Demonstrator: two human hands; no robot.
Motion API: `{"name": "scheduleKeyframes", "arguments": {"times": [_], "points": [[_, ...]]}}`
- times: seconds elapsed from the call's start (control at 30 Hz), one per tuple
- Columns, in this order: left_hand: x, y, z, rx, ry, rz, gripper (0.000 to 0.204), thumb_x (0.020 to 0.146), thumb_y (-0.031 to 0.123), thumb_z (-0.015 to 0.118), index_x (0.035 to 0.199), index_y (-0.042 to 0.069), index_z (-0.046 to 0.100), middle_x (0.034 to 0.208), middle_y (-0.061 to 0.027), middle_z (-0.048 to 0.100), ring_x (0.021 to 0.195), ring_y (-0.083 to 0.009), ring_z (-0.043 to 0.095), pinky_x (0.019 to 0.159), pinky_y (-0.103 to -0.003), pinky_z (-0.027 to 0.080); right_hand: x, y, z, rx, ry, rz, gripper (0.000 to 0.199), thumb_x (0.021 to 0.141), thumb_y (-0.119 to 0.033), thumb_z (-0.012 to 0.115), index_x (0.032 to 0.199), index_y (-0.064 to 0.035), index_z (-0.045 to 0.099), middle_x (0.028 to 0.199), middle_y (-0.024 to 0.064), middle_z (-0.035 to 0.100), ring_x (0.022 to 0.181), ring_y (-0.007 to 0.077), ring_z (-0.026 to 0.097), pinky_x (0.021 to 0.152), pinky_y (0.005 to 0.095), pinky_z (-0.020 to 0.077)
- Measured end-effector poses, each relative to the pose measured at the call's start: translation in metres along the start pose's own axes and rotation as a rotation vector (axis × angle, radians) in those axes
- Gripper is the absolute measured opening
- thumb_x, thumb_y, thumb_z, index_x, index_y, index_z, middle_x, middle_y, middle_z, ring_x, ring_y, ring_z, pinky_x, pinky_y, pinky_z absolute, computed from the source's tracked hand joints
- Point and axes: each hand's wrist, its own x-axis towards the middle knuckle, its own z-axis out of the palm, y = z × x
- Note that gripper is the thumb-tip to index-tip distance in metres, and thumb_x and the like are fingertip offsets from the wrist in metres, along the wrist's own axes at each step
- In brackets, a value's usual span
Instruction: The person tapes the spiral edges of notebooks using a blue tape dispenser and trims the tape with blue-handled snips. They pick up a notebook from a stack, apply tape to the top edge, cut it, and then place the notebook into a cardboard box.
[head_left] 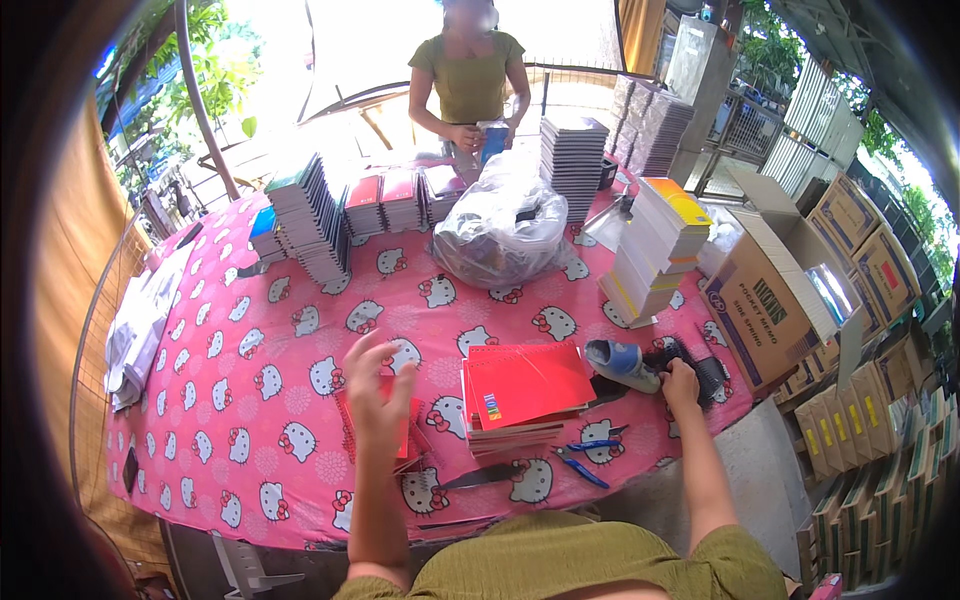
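Hovering with fingers spread and empty, the person's left hand (378, 385) hung just above a thin red notebook (400, 430) lying on the pink cat-print counter (250, 420). The stack of red spiral notebooks (525, 392) sat just to the right of those fingers, its long axis running left to right, nearer the left hand than the right. The right hand (682, 382) reached farther right, fingers curled down onto a bundle of black spiral bindings (700, 365), though whether they pinched it could not be told. A blue tape dispenser (622, 362) lay just left of that hand, and blue-handled pliers (585, 458) lay near the counter's front edge, below the stack.
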Motion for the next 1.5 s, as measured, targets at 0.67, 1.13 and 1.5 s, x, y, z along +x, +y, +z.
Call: {"name": "scheduleKeyframes", "arguments": {"times": [0.67, 1.13, 1.5], "points": [[0.051, 0.102, 0.070, 0.040, -0.566, 0.438, 0.014, 0.082, 0.009, 0.066, 0.094, 0.002, 0.068, 0.084, -0.0116, 0.067, 0.075, -0.0313, 0.066, 0.069, -0.037, 0.052, 0.018, -0.015, -0.020, 0.062, 0.223, -0.132, 0.018, 0.077, -0.009, 0.069, 0.093, -0.0033, 0.066, 0.095, 0.0180, 0.061, 0.086, 0.0364, 0.062, 0.077, 0.0444, 0.0500], [0.018, 0.103, 0.076, 0.055, -0.306, 0.588, 0.012, 0.072, 0.014, 0.077, 0.080, 0.007, 0.071, 0.078, -0.0056, 0.069, 0.074, -0.0220, 0.063, 0.073, -0.035, 0.046, -0.075, -0.213, -0.163, 0.904, 0.041, -0.647, 0.013, 0.080, -0.005, 0.073, 0.092, -0.0039, 0.069, 0.087, 0.0068, 0.065, 0.069, 0.0125, 0.059, 0.060, 0.0259, 0.0476], [-0.004, 0.098, 0.082, 0.146, -0.128, 0.499, 0.011, 0.074, 0.023, 0.077, 0.084, 0.018, 0.075, 0.088, 0.0033, 0.067, 0.100, -0.0199, 0.057, 0.098, -0.042, 0.027, -0.073, -0.217, -0.168, 0.970, -0.039, -0.694, 0.019, 0.071, -0.001, 0.078, 0.088, -0.0019, 0.069, 0.087, 0.0052, 0.064, 0.076, 0.0119, 0.060, 0.066, 0.0250, 0.0470]]}}
